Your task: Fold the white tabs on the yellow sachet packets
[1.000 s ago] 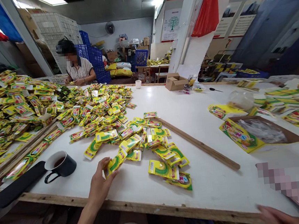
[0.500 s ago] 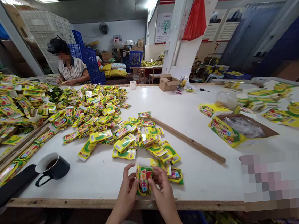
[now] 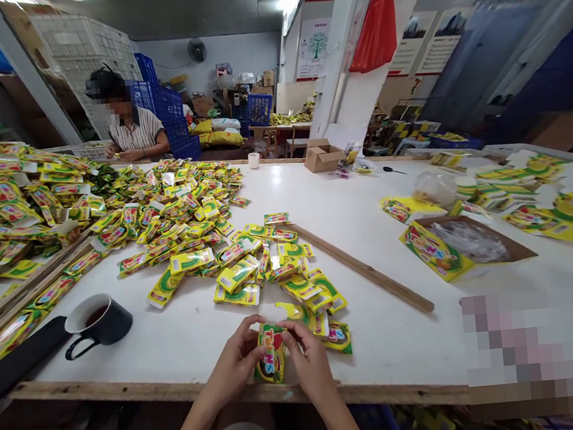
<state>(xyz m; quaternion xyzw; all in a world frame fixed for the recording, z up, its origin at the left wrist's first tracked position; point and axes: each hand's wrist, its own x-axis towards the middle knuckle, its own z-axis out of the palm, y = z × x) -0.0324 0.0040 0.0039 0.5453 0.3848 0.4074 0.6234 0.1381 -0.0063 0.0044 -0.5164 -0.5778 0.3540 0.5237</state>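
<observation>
Near the table's front edge I hold a small green and yellow "TWINS" box (image 3: 270,353), its printed face towards me. My left hand (image 3: 236,358) is closed around the box's left side. My right hand (image 3: 308,359) has its thumb and fingers at the top right corner, pinching the edge. No white flap shows above the box's top edge. Just beyond my hands lie several similar small boxes (image 3: 239,274), loosely scattered, some overlapping, and a few sit close by my right hand.
A dark mug (image 3: 108,323) of brown drink stands at left. A wooden strip (image 3: 366,271) lies right of the boxes. An open display carton (image 3: 433,250) holds clear plastic. At far left is a large heap of boxes (image 3: 13,192); a co-worker (image 3: 136,131) sits behind it.
The white flap at the box's top is no longer visible. The box has shifted slightly left and tilted, and my right fingers have moved to its top corner.
</observation>
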